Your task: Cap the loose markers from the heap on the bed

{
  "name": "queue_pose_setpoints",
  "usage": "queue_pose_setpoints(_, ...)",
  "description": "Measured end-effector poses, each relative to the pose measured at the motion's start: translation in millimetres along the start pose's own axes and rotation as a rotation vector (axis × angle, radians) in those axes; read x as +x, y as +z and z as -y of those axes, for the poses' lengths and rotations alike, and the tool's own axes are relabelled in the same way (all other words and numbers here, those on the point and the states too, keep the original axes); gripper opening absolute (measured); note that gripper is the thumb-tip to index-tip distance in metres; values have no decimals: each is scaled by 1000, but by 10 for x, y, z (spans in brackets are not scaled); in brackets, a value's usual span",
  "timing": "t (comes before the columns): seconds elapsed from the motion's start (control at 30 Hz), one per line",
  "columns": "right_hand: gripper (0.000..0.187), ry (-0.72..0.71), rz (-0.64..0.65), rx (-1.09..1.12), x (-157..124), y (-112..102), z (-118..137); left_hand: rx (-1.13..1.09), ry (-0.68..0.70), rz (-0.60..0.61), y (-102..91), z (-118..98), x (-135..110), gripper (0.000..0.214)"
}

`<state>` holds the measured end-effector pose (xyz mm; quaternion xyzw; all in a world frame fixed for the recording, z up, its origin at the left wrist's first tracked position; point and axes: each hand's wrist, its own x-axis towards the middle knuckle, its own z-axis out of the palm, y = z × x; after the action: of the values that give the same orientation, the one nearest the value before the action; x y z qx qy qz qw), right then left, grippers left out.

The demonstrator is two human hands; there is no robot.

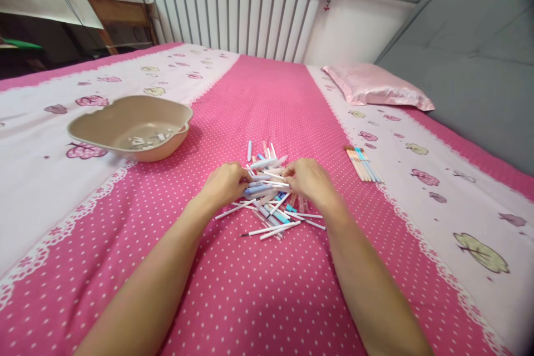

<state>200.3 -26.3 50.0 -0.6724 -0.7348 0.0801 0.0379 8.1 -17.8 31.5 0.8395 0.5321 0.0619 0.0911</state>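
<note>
A loose pile of pen parts (267, 207) lies on the pink dotted bedspread, with pale and blue barrels, clear pieces and thin white refills (273, 230) crossing one another. My left hand (228, 182) reaches into its left side, fingers curled together by the pale blue barrels. From the right, my right hand (306, 178) has its thumb and fingers pinched at the end of white sticks in the pile. What either set of fingertips holds is hidden or too small to make out. One pale barrel (249, 151) rests at the pile's far edge.
A beige plastic basin (129, 117) holding small white pieces stands to the left. Several pens (362, 166) lie side by side at the right. Farther back are a pink pillow (375, 84), a grey headboard (471, 61), a white radiator (233, 8) and a desk (117, 14).
</note>
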Motion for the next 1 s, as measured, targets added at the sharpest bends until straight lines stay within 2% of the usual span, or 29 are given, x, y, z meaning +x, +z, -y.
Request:
queue_pose_setpoints(0.1, 19, 3, -1, 11, -17, -9, -3, 2, 6, -12, 16, 15, 9, 28)
queue_pose_setpoints(0.3, 15, 16, -82, 60, -76, -85, -45, 9, -4, -19, 47, 27, 15, 21)
queue_pose_setpoints(0.63, 14, 0, -160, 150, -141, -175, -66, -77, 25, -34, 44, 56, 8, 19)
queue_pose_setpoints(0.73, 13, 4, -179, 165, -152, -172, -63, -117, 6, -98, 77, 98, 33, 24)
queue_pose_setpoints(0.87, 14, 13, -189, 177, -154, -173, -60, -135, -49, -272, 163, 94, 72, 27)
queue_pose_setpoints(1.0, 14, 20, -198, 177, -150, -178, -58, -176, 52, -367, 234, 30, 98, 31)
